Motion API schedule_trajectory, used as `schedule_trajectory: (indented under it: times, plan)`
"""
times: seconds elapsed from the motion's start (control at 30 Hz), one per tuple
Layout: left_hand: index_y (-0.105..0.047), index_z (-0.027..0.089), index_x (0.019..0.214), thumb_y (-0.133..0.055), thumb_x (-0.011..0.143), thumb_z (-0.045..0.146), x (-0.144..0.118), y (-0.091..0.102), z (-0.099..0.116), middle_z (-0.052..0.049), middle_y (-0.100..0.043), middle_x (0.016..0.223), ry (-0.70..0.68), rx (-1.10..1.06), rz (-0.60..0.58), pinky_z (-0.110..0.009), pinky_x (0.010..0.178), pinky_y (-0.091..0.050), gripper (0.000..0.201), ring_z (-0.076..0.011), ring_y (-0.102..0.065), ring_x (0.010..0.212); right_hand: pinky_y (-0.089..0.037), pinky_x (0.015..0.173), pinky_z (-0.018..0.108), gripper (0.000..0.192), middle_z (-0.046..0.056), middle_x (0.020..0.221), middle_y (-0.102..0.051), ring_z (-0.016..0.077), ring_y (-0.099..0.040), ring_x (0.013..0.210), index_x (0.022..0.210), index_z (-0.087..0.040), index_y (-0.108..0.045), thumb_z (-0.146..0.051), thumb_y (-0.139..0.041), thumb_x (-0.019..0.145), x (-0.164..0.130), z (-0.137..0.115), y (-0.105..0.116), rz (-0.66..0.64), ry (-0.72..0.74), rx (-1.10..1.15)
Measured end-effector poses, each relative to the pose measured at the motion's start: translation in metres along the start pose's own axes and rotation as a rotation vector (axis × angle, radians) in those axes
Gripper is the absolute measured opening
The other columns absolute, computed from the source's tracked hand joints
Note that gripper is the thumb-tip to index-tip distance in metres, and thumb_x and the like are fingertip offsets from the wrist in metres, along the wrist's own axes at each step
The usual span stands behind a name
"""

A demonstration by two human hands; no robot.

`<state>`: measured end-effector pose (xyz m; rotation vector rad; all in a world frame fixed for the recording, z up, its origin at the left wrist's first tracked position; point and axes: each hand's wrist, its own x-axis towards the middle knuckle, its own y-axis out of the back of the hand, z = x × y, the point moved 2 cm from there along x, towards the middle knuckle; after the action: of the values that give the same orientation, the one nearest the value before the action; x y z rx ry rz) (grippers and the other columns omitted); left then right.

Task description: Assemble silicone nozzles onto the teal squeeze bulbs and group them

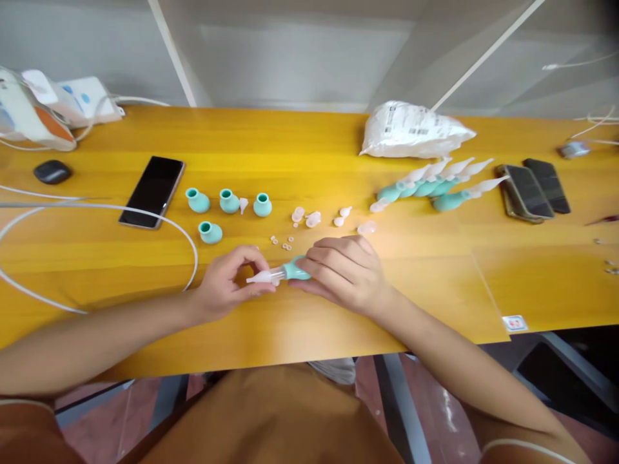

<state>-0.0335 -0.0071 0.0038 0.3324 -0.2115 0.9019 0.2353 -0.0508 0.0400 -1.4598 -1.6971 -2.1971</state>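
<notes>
My right hand (341,270) grips a teal rubber bulb (294,269) low over the yellow table (435,283). My left hand (227,283) pinches the clear pale nozzle (264,276) that sticks out of the bulb's left end. Just beyond my hands lie several tiny clear rings (283,242) and small translucent tips (309,218). Several loose teal bulbs (227,203) stand further back to the left. A row of finished teal-and-clear pieces (435,183) lies at the back right.
A black phone (153,190) lies at the left with a white cable (145,216) curving around it. A white plastic bag (411,132) sits at the back. Two more phones (534,188) lie at the right. A dark mouse (52,171) and white devices (43,106) sit far left.
</notes>
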Motion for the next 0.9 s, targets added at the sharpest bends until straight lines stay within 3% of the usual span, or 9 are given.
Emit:
schedule_trajectory:
  times: [0.07,0.17,0.3,0.37,0.43,0.53,0.6,0.73,0.9]
  plan:
    - [-0.067,0.019,0.128,-0.062,0.117,0.054,0.0,-0.001,0.003,-0.009,-0.08,0.104,-0.039,-0.052,-0.031,-0.034,0.085,-0.063,0.037,-0.0211,-0.078,0.094,-0.048,0.071,0.04,0.028,0.005,0.111,-0.085,0.0229,-0.076,0.094,0.13,-0.027,-0.072,-0.035,-0.083,0.105,0.004,0.0,0.009,-0.071,-0.006,-0.013]
    - [-0.065,0.018,0.144,-0.042,0.123,0.053,0.001,-0.002,0.006,-0.011,-0.081,0.108,-0.068,-0.08,-0.078,-0.036,0.087,-0.061,0.046,-0.0222,-0.077,0.097,-0.057,0.076,0.041,0.033,0.008,0.118,-0.084,0.0259,-0.078,0.096,0.136,-0.028,-0.069,-0.031,-0.08,0.105,0.007,0.007,0.031,-0.094,-0.124,0.067]
    - [-0.062,0.019,0.149,-0.039,0.124,0.048,0.003,-0.004,0.006,-0.008,-0.078,0.102,-0.075,-0.082,-0.163,-0.034,0.085,-0.059,0.045,-0.0194,-0.073,0.09,-0.065,0.075,0.04,0.029,0.01,0.112,-0.079,0.0262,-0.074,0.093,0.124,-0.027,-0.072,-0.024,-0.079,0.097,-0.011,0.045,0.069,0.071,-0.406,-0.043]
    - [-0.062,0.019,0.149,-0.039,0.125,0.047,0.003,-0.004,0.005,-0.008,-0.077,0.103,-0.075,-0.057,-0.186,-0.034,0.086,-0.059,0.044,-0.0193,-0.073,0.092,-0.061,0.065,0.035,0.012,0.012,0.11,-0.074,0.0256,-0.073,0.092,0.105,-0.025,-0.071,-0.027,-0.076,0.095,-0.031,0.078,0.087,0.192,-0.613,-0.215]
    - [-0.063,0.02,0.148,-0.039,0.124,0.046,0.001,-0.003,0.004,-0.008,-0.078,0.107,-0.067,-0.018,-0.191,-0.035,0.088,-0.06,0.042,-0.0203,-0.073,0.096,-0.054,0.055,0.032,0.011,0.011,0.104,-0.069,0.022,-0.068,0.078,0.091,-0.025,-0.064,-0.031,-0.073,0.091,-0.055,0.112,0.098,0.288,-0.823,-0.35]
    - [-0.063,0.02,0.145,-0.041,0.124,0.044,0.0,-0.003,0.003,-0.009,-0.078,0.111,-0.056,0.018,-0.177,-0.036,0.09,-0.061,0.039,-0.0213,-0.074,0.1,-0.055,0.065,0.036,0.019,0.01,0.098,-0.068,0.0191,-0.063,0.068,0.081,-0.027,-0.053,-0.031,-0.071,0.087,-0.081,0.151,0.103,0.194,-1.083,-0.466]
    - [-0.064,0.02,0.143,-0.041,0.124,0.043,0.0,-0.003,0.002,-0.009,-0.078,0.111,-0.045,0.014,-0.169,-0.036,0.089,-0.061,0.038,-0.0214,-0.074,0.099,-0.055,0.077,0.04,0.02,0.007,0.088,-0.065,0.0231,-0.066,0.073,0.082,-0.028,-0.051,-0.031,-0.07,0.089,-0.088,0.162,0.102,0.088,-1.14,-0.497]
    - [-0.064,0.02,0.141,-0.042,0.124,0.042,0.001,-0.004,0.001,-0.009,-0.077,0.111,-0.04,0.0,-0.179,-0.035,0.089,-0.061,0.036,-0.021,-0.074,0.1,-0.051,0.091,0.042,0.025,0.005,0.078,-0.063,0.0286,-0.067,0.086,0.082,-0.03,-0.049,-0.031,-0.073,0.09,-0.09,0.161,0.101,-0.047,-1.158,-0.482]
    - [-0.065,0.02,0.137,-0.042,0.124,0.042,0.002,-0.003,0.003,-0.008,-0.078,0.109,-0.028,0.021,-0.194,-0.035,0.086,-0.061,0.035,-0.0211,-0.075,0.098,-0.044,0.088,0.04,0.03,0.002,0.073,-0.062,0.0239,-0.057,0.077,0.076,-0.029,-0.049,-0.03,-0.075,0.09,-0.089,0.167,0.1,-0.159,-1.268,-0.517]
